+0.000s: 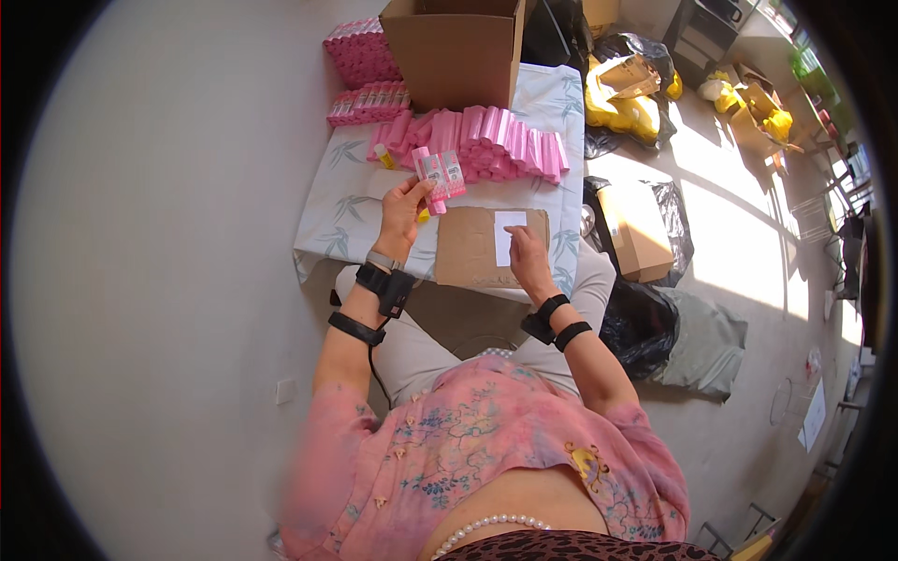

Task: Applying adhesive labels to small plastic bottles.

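Note:
My left hand is closed around a pink roll with a pink-and-white printed label spread against it, held up over the table. My right hand is over a white stack of paper slips, its fingers bent together and the fingertips at the paper; whether they pinch anything is too small to make out. Under the slips lies a flat piece of brown cardboard at the table's near edge. A yellow glue stick stands out beyond my left hand, beside a pile of plain pink rolls.
A large open cardboard box stands at the table's far side, with stacked labelled pink rolls left of it. The table wears a white leaf-patterned cloth. Black bags and a cardboard box lie on the floor at right.

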The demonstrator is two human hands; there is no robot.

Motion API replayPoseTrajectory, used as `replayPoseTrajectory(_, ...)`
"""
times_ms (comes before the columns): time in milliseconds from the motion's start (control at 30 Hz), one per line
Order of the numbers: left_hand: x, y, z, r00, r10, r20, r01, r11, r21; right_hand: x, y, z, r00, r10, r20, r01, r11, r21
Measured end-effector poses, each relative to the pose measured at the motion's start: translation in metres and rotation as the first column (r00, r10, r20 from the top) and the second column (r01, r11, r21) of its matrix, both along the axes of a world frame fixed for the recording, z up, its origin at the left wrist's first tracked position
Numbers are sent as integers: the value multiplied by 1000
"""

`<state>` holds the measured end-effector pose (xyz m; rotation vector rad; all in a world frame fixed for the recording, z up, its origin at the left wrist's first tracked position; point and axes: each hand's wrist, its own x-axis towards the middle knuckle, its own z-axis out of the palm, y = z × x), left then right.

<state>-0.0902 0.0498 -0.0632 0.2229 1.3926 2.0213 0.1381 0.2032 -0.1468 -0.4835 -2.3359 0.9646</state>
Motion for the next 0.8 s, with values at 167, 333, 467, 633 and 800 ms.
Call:
replayPoseTrajectory(167,48,7,71,898,143,-416,-126,990,69,-24,-39,143,960,15,-278,-94,958,-272)
replayPoseTrajectory(333,95,24,126,336,132,-932,-319,948,19,-29,-54,186,837,-93,-539,-336,689,-642)
replayPoseTrajectory(467,118,36,143,-141,131,-981,-354,919,174,-25,-68,204,675,-250,-694,-574,413,-707)
replayPoseTrajectory(633,142,51,154,-311,146,-939,-284,929,239,-6,-55,211,580,-320,-749,-662,351,-662)
replayPoseTrajectory(800,155,60,155,-320,106,-941,-234,954,187,6,-39,198,546,-354,-759,-663,370,-650)
